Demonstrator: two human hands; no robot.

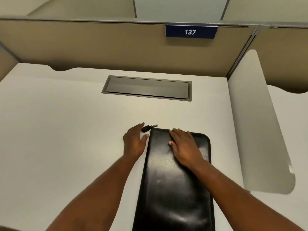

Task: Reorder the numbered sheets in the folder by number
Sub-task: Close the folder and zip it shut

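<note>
Two bare hands at one black zip folder [175, 189]. Folder: flat on the white desk [58, 130], right of centre, long axis running near to far, near end cut off by the lower frame edge, rounded far corners short of mid-desk. Cover down and glossy, zip track visible round the far right corner; sheets inside hidden by the cover. Metal zipper pull [154, 125] at the far left corner, lying just beyond the folder edge, with a short black tab [145, 128] just to its left. Left hand [134, 144]: just left of the folder's far left corner, palm down, fingers apart and loosely extended, gripping nothing; thumb tip beside the folder's left edge; index fingertip close to the black tab, contact not determinable. Right hand [185, 147]: laid flat on the cover at the far end, fingers straight and nearly together, tips reaching the far edge, thumb spread to the left; pressing on the folder, not curled round it. Both forearms bare, entering from the near edge. Further back, recessed in the desk: grey rectangular hatch [146, 88], lid down, well apart from the folder. Behind the desk: tan partition [83, 45] carrying a dark blue plate [190, 32] marked 137 in white. On the right: pale divider panel [260, 130], upright along the desk side.
</note>
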